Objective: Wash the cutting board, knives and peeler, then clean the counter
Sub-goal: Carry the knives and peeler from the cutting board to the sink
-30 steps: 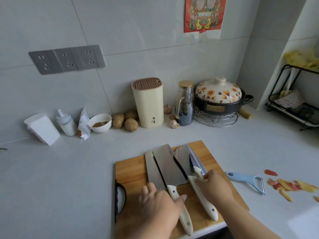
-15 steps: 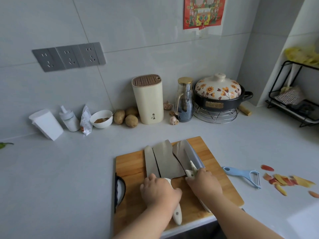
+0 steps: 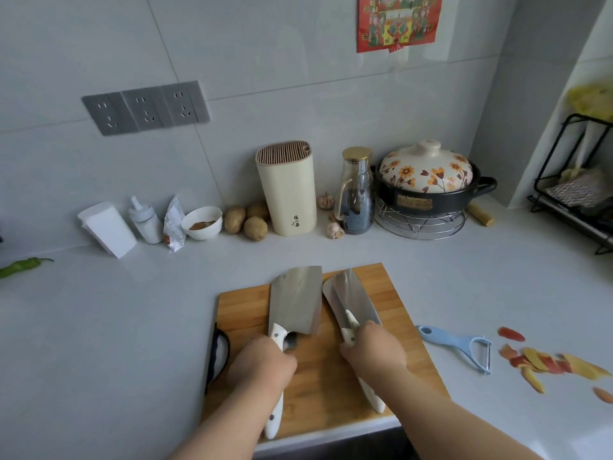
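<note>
Lying across the pale counter (image 3: 116, 327), one wooden cutting board (image 3: 391, 293) is carrying the knives, of which I am counting at least four white-handled ones, though the overlap is making the exact number hard to tell. Two hands are working there: the left hand (image 3: 262, 363) is curling round the handles of a broad cleaver (image 3: 297, 300) and a knife beneath it, and the right hand (image 3: 373, 348) is gripping a second cleaver (image 3: 356, 295) with a small knife on top. One blue peeler (image 3: 457, 345) is lying just right of the board, three potatoes (image 3: 247, 220) are sitting by the wall.
</note>
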### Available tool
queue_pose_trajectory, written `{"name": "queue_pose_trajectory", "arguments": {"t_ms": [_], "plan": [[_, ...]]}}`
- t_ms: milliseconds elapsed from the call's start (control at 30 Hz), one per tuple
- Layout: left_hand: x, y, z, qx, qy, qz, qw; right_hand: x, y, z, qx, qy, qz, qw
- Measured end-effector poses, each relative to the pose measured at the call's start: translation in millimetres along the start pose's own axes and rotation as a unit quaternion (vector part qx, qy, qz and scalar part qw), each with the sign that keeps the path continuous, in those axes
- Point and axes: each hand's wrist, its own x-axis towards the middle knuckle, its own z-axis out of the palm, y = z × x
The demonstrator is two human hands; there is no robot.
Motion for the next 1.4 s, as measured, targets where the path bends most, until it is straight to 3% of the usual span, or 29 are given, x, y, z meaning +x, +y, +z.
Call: {"name": "queue_pose_trajectory", "arguments": {"t_ms": [300, 667, 900, 1067, 1400], "plan": [[8, -2, -9, 0.005, 0.004, 0.071, 0.997, -19, 14, -21, 0.037, 0.046, 0.006, 0.998], [-52, 45, -31, -0.086, -0.022, 0.293, 0.952, -116, 53, -60, 0.157, 0.226, 0.178, 0.945], [-137, 98, 9, -0.051, -0.077, 0.432, 0.897, -203, 134, -79, 0.157, 0.330, 0.283, 0.887], [-223, 126, 47, 0.008, -0.112, 0.540, 0.834, -280, 198, -83, 0.164, 0.381, 0.372, 0.830], [-416, 152, 140, 0.069, -0.263, 0.640, 0.718, -451, 339, -71, 0.204, 0.416, 0.540, 0.703]]}}
